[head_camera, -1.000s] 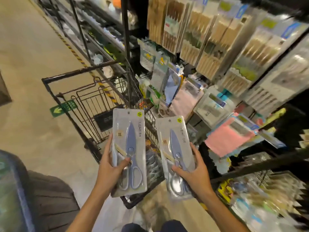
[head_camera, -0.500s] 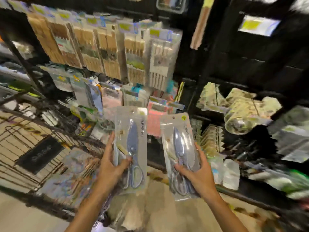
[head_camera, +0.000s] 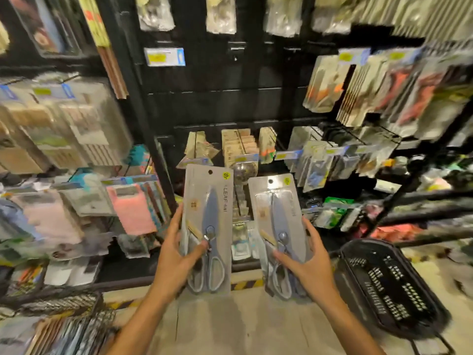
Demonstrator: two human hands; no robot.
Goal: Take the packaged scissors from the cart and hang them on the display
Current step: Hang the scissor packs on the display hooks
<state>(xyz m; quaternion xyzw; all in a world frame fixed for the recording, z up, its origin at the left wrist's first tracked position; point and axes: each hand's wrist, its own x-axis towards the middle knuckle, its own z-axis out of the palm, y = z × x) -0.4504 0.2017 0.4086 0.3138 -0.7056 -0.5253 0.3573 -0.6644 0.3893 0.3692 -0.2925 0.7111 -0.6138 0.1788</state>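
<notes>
Left grip: left hand [head_camera: 176,262] clasping the lower half of the left scissors pack [head_camera: 207,226], thumb lying across the front near the pivot, fingers curling round the left edge and behind.
Right grip: right hand [head_camera: 308,265] clasping the lower half of the right scissors pack [head_camera: 277,221], thumb lying across the front below the pivot, fingers wrapping the right edge.
Packs: standing side by side in the air, apart and not touching, in front of the black display panel [head_camera: 230,103].
Long axis: running 6 to 12 o'clock on both, handles down at 6 inside the grips, blade tips up at 12.
Hang holes: sitting at the 12 o'clock end of each card, well clear of the fingers and facing the display.
Direction to display: lying toward 12 o'clock from both grips, beyond the pack tops.
Nearer hand: hard to be calling; left pack reaching slightly higher, so probably leading.
Target hook: not plainly showing; a bare bracket [head_camera: 236,51] sitting high at 12 o'clock, but whether meant for these packs cannot be told.
Coming move, as judged: lifting one pack toward 12 and threading its top hole onto a peg, keeping the card upright.
Nearby: black basket [head_camera: 384,285] resting on the floor at 4 o'clock of the right hand.
</notes>
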